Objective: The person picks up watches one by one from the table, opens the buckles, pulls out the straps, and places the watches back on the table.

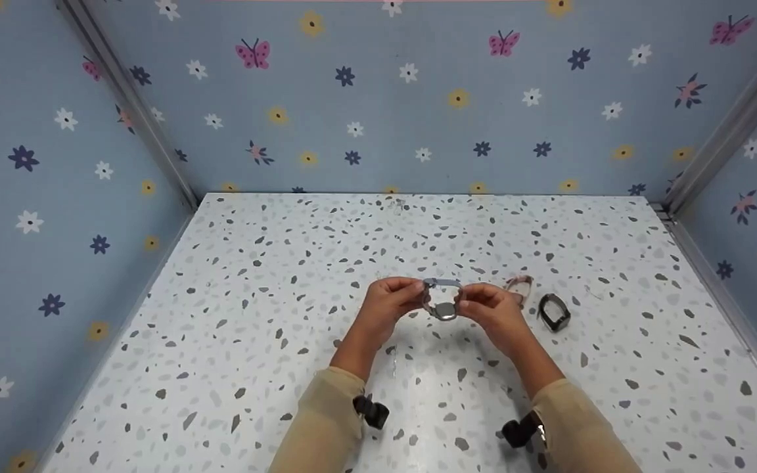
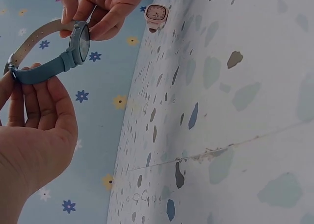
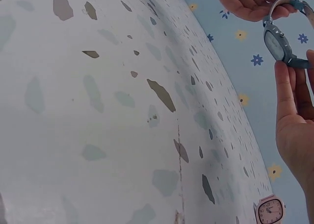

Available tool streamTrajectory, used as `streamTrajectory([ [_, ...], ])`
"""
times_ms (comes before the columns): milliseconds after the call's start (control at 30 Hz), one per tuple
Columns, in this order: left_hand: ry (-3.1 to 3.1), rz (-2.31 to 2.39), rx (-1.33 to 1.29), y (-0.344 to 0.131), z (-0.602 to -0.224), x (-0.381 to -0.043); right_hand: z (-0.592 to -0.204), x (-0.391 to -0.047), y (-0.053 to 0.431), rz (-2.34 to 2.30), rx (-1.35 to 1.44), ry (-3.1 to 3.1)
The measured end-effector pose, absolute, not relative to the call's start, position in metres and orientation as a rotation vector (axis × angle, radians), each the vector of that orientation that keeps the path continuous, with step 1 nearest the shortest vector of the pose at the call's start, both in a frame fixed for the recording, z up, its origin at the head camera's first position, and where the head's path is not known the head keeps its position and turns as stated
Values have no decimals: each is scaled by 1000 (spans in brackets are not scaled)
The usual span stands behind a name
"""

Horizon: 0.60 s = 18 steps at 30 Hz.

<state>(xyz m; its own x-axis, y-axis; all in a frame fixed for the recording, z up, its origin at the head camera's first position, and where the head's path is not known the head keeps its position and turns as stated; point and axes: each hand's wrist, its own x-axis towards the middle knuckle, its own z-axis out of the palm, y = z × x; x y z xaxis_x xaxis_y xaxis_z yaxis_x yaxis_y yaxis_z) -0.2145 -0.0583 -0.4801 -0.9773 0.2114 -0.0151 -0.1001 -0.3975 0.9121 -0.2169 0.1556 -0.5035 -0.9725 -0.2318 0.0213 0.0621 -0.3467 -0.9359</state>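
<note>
Both hands hold a wristwatch with a blue-grey strap (image 2: pixel 41 73) above the table. Its strap forms a loop, and the round case (image 1: pixel 445 310) is at the loop's near side in the head view. My left hand (image 1: pixel 385 303) pinches the strap by the buckle, as the left wrist view shows. On the other side, my right hand (image 1: pixel 495 314) grips the strap close to the case, thumb and fingers on the band. The right wrist view shows the dial (image 3: pixel 274 43) tilted toward the table, with the right hand's fingertips right at the case.
Just beyond the right hand lies a pink watch (image 3: pixel 270 211) with a squarish case, partly hidden by that hand in the head view. A black watch (image 1: pixel 554 313) lies to its right. Flowered panels (image 1: pixel 405 98) enclose the speckled white tabletop (image 1: pixel 253 328) at the back and sides.
</note>
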Motion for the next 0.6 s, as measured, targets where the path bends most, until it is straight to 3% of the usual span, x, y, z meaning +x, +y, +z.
streamTrajectory([
  [600, 1504, 2505, 113, -59, -479, -214, -502, -218, 158, -2470, -328, 1637],
])
